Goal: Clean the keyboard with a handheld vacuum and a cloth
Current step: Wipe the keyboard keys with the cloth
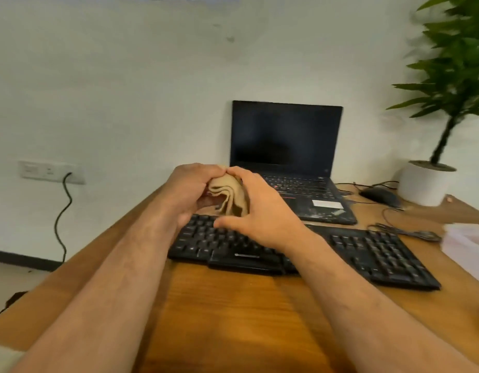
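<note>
Both hands bunch a tan cloth [230, 196] above the keyboard [354, 251].

We note the left hand [188, 191] curled round the cloth's left side, the right hand [256, 208] pinching its right side, thumb low, fingers over the top. The cloth hangs folded between them, over the black keyboard's left end on the wooden desk [233, 319]. Behind: an open laptop [284, 146], screen dark. Right: mouse [381, 196], coiled cable [405, 232], potted plant [448, 90]. Wall socket [51, 172] at left.

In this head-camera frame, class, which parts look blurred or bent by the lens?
Head view: the plant at right is smeared by motion blur; the desk edges splay outward, wide-angle distortion; the hands and cloth are slightly soft; the laptop screen is dark, without glare.
</note>
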